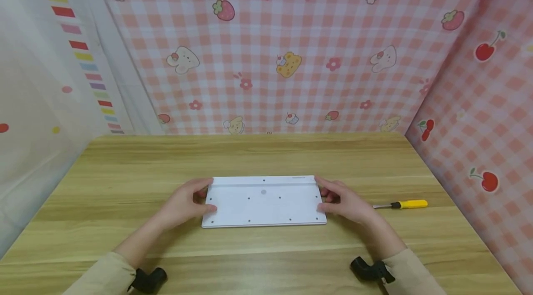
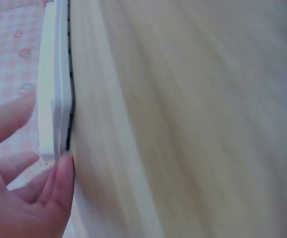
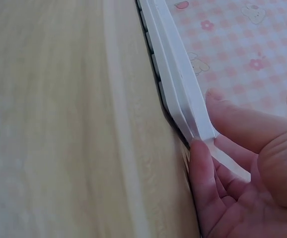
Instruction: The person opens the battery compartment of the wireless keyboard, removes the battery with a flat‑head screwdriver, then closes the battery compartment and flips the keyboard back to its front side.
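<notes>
A white keyboard (image 1: 266, 207) lies face down, its back dotted with several small screws. Dark keys show along its underside in both wrist views. My left hand (image 1: 185, 202) holds the left end, thumb over the back and the other fingers at the side edge. At the opposite end my right hand (image 1: 350, 202) grips in the same way, its fingertips (image 3: 201, 153) at the lower corner in the right wrist view. The keyboard's edge sits close over the wooden table (image 1: 266, 258).
To the right of the right hand lies a screwdriver (image 1: 412, 204) with a yellow and black handle, its shaft partly hidden by the wrist. A pink checked cloth (image 1: 266, 31) hangs behind the table. Black camera mounts (image 1: 150, 280) sit at the wrists.
</notes>
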The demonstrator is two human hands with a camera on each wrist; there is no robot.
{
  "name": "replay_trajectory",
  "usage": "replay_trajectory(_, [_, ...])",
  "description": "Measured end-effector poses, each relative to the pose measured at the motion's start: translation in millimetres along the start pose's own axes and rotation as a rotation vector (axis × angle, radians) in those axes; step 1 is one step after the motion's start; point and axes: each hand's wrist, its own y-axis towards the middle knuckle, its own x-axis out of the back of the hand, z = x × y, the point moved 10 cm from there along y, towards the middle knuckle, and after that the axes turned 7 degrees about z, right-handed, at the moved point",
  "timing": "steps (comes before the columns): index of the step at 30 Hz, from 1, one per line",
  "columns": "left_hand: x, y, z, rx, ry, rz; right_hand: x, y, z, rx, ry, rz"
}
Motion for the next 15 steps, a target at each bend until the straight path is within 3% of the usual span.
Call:
replay_trajectory(4, [5.1,6.7,-4.2,0.023,0.048,-0.088,1,-0.3,1,0.007,-0.009,-0.013])
replay_trajectory(8, [7.7,15.6,-13.6,-0.001,0.081,-0.143,1,-0.3,1,0.015,0.009,-0.022])
replay_trajectory(15, [-5.5,35.7,-43.7,-0.117,0.045,-0.114,5,-2.6,1,-0.003,0.092,-0.055])
